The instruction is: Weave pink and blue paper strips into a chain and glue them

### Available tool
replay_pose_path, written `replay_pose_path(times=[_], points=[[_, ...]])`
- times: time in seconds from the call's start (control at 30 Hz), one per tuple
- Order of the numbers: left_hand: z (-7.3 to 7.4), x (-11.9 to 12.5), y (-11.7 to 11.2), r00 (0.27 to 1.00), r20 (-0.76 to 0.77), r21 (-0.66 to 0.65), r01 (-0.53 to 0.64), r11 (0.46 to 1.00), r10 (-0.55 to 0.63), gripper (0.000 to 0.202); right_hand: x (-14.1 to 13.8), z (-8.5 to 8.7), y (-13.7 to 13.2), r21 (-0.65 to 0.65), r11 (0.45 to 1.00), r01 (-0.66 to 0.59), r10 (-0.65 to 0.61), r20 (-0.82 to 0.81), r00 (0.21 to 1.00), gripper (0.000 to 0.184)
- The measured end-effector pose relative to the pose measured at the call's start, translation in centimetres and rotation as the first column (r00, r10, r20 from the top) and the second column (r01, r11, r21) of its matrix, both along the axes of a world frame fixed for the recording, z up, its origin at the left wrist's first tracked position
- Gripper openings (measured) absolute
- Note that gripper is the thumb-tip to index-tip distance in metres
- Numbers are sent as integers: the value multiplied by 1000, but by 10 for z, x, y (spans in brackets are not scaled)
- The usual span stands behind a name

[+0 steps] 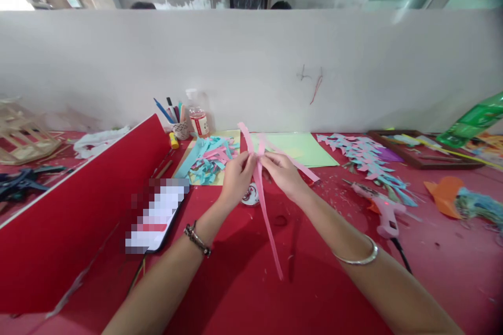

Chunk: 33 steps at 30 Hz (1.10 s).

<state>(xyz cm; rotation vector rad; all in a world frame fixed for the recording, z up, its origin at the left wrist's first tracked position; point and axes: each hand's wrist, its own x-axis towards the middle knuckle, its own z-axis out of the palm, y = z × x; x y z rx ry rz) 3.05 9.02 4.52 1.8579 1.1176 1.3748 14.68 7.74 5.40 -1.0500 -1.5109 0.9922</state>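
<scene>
Both hands meet over the middle of the red table, fingers pinched on pink paper strips (265, 214). My left hand (237, 175) grips them from the left, and my right hand (283, 174) from the right, fingertips almost touching. One strip end hangs down toward me, while others stick up and out to the right. The exact crossing of the strips is hidden by the fingers. Below the hands sits a small round white lid with a dark pattern (250, 194). Beyond my left hand lies a heap of blue and pink paper strips (210, 159) on a yellow sheet.
A pink glue gun (383, 207) with a red light lies at right, near a braided pink-and-blue paper chain (359, 154). Left are a phone (159, 214) and a standing red panel (86, 209). Behind stand a pen cup (179, 128), a bottle (197, 115) and a white partition (243, 63).
</scene>
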Motion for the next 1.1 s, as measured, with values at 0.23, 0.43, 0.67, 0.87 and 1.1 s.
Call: replay_pose_path(times=[0.23,0.43,0.67,0.87,1.1], points=[[2,1,2,998,35,-84,58,995,-55,30,-1,-7,2,25,996,84,-81,-105,991,29],[0,4,-1,990,-143,37,13,999,-7,30,-1,-6,1,51,992,119,-110,-145,983,29],[3,2,-6,993,-110,93,41,995,-30,37,-1,1,-3,112,990,88,-99,92,991,32],[4,4,-6,999,53,2,-6,1000,6,35,-1,1,-4,91,995,42,-52,110,993,33],[0,6,-1,999,15,-85,37,996,-36,32,2,-4,1,51,991,127,-125,-52,991,29]])
